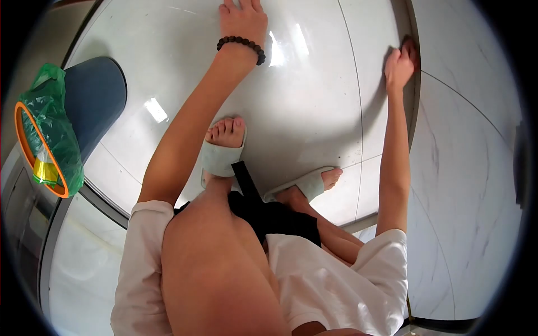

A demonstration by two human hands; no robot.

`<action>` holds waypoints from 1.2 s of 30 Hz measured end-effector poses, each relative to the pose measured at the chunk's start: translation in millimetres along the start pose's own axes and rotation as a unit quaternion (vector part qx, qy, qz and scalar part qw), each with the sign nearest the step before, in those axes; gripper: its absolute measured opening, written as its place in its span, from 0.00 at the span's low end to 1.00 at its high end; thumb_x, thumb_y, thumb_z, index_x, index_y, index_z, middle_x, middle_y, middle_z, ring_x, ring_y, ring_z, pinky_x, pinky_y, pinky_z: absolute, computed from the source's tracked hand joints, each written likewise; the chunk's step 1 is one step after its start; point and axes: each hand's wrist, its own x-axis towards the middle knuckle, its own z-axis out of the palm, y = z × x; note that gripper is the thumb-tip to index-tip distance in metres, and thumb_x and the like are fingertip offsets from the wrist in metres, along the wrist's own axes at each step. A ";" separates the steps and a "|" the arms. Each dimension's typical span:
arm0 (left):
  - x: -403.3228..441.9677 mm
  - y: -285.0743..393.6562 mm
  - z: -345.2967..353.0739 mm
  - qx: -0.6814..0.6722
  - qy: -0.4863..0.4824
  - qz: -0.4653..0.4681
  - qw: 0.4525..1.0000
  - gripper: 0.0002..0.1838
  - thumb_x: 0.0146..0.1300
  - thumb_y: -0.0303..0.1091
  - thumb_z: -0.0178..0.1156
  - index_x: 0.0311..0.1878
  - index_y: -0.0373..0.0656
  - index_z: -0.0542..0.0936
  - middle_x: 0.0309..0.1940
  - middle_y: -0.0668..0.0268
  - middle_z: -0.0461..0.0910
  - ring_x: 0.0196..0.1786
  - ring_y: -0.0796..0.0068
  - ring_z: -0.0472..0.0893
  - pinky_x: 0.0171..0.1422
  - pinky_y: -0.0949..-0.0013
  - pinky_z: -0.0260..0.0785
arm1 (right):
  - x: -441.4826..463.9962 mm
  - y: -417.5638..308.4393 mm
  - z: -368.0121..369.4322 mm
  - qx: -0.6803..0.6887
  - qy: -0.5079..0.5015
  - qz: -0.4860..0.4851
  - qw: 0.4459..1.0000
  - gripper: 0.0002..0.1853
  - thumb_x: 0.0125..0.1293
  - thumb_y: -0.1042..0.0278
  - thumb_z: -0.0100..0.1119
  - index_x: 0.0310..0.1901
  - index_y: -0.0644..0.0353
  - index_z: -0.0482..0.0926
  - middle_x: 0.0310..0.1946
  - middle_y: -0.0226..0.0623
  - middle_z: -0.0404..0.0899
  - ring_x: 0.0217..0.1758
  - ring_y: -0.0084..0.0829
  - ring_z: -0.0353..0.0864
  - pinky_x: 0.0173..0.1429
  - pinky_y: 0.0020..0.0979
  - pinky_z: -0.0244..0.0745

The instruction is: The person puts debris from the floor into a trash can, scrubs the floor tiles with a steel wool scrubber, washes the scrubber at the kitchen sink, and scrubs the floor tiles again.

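My left hand [244,23] is at the top of the view over the pale glossy floor [302,84], palm down. Its fingers look spread, though the frame edge cuts off their tips, and nothing shows in them. A dark beaded bracelet [241,41] circles that wrist. Far to the right, my right hand [400,67] is at the grey baseboard strip [416,106] where floor and wall meet. Its fingers are curled in and partly in shadow; whatever they may hold is hidden.
At left a dark grey bin [98,92] with an orange rim [55,171] and green bag [47,89] lies tilted; something yellow [45,171] is inside. My sandals [224,158] are on the floor between my arms. A marbled wall [465,140] rises at right.
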 end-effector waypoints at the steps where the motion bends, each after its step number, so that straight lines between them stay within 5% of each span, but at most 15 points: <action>1: 1.0 -0.1 -0.7 0.001 0.002 -0.001 1.000 0.49 0.63 0.44 0.70 0.80 0.34 0.56 0.81 0.46 0.54 0.79 0.44 0.60 0.81 0.53 0.56 | 8.2 -24.1 3.6 0.022 0.023 -0.006 0.999 0.25 0.67 0.62 0.47 0.60 0.68 0.79 0.59 0.54 0.80 0.62 0.56 0.77 0.68 0.46 0.71; 3: 2.7 2.2 -3.4 -0.003 -0.021 -0.007 1.000 0.49 0.63 0.45 0.71 0.80 0.34 0.56 0.81 0.47 0.54 0.79 0.45 0.59 0.81 0.52 0.55 | 14.4 -64.3 5.1 0.050 0.036 -0.108 0.992 0.26 0.60 0.70 0.52 0.60 0.68 0.78 0.54 0.54 0.81 0.58 0.55 0.77 0.67 0.52 0.68; 7: 3.0 3.8 -3.3 0.001 -0.029 0.000 1.000 0.46 0.66 0.43 0.68 0.80 0.34 0.57 0.81 0.47 0.54 0.79 0.45 0.60 0.81 0.52 0.55 | -33.5 -152.6 -11.0 0.138 -0.049 -0.182 0.972 0.31 0.58 0.73 0.51 0.66 0.70 0.74 0.65 0.53 0.76 0.69 0.57 0.71 0.77 0.54 0.60; 9: 10.9 6.7 21.4 0.014 0.046 -0.015 0.999 0.41 0.69 0.41 0.63 0.79 0.34 0.58 0.81 0.47 0.55 0.79 0.45 0.61 0.81 0.52 0.55 | -46.0 -162.3 -19.0 0.133 -0.082 -0.193 0.969 0.31 0.58 0.73 0.52 0.66 0.70 0.74 0.66 0.53 0.75 0.70 0.56 0.71 0.78 0.53 0.60; 13: 3.9 4.2 4.0 0.019 0.005 -0.005 1.000 0.38 0.71 0.38 0.59 0.79 0.34 0.58 0.80 0.47 0.56 0.78 0.45 0.61 0.81 0.52 0.55 | -28.7 -122.7 -16.9 0.132 -0.099 -0.227 0.960 0.31 0.59 0.73 0.53 0.66 0.69 0.74 0.66 0.51 0.76 0.69 0.55 0.72 0.77 0.52 0.61; 15: 5.8 5.7 18.5 0.011 0.054 -0.011 0.998 0.37 0.72 0.38 0.59 0.79 0.34 0.58 0.80 0.47 0.56 0.79 0.45 0.61 0.81 0.51 0.56 | -12.7 -68.5 -4.4 0.086 -0.033 -0.170 0.981 0.29 0.65 0.69 0.49 0.68 0.68 0.73 0.69 0.50 0.74 0.71 0.53 0.70 0.78 0.48 0.61; 17: 0.3 6.0 -1.6 0.012 0.021 -0.009 1.000 0.38 0.71 0.38 0.59 0.79 0.34 0.58 0.80 0.48 0.56 0.78 0.44 0.61 0.81 0.51 0.56 | 5.1 -36.6 -28.9 0.024 -0.184 0.130 0.974 0.28 0.71 0.65 0.43 0.69 0.68 0.72 0.70 0.50 0.72 0.72 0.53 0.69 0.79 0.43 0.60; 19: 6.3 6.1 9.6 0.014 -0.014 -0.006 1.000 0.39 0.71 0.39 0.60 0.79 0.35 0.58 0.80 0.49 0.56 0.78 0.44 0.61 0.81 0.51 0.56 | 5.4 4.1 -19.4 0.027 -0.096 -0.014 0.995 0.27 0.74 0.65 0.39 0.69 0.69 0.71 0.71 0.49 0.72 0.76 0.49 0.66 0.81 0.35 0.56; 21: 28.0 14.6 64.1 0.013 0.139 -0.055 0.989 0.45 0.66 0.43 0.67 0.80 0.38 0.57 0.81 0.52 0.55 0.79 0.44 0.61 0.81 0.49 0.55 | 0.7 -14.6 -23.1 0.063 -0.105 0.022 0.992 0.27 0.72 0.66 0.42 0.68 0.69 0.73 0.70 0.50 0.73 0.76 0.49 0.66 0.82 0.38 0.55; 25: 6.7 1.5 28.8 0.000 0.131 0.017 0.991 0.53 0.50 0.43 0.80 0.75 0.34 0.63 0.75 0.43 0.63 0.71 0.36 0.69 0.72 0.50 0.67 | -29.8 -111.1 -16.7 0.133 -0.061 -0.203 0.968 0.30 0.57 0.76 0.54 0.65 0.71 0.74 0.65 0.53 0.76 0.72 0.53 0.71 0.78 0.52 0.60; 30: 6.0 1.5 24.3 0.005 0.122 0.021 0.992 0.54 0.50 0.44 0.80 0.75 0.32 0.63 0.75 0.43 0.63 0.71 0.37 0.70 0.74 0.49 0.66 | -45.7 -158.2 -32.6 0.175 -0.131 -0.257 0.941 0.30 0.56 0.75 0.55 0.64 0.71 0.75 0.64 0.52 0.77 0.70 0.53 0.73 0.76 0.52 0.64; 36: 4.7 -2.1 28.0 -0.005 0.136 0.033 0.990 0.53 0.51 0.43 0.80 0.75 0.32 0.62 0.74 0.43 0.63 0.71 0.38 0.69 0.74 0.49 0.66 | 3.8 -61.3 -15.4 0.025 -0.037 -0.177 0.983 0.30 0.61 0.71 0.52 0.66 0.73 0.74 0.65 0.57 0.76 0.72 0.54 0.72 0.78 0.52 0.61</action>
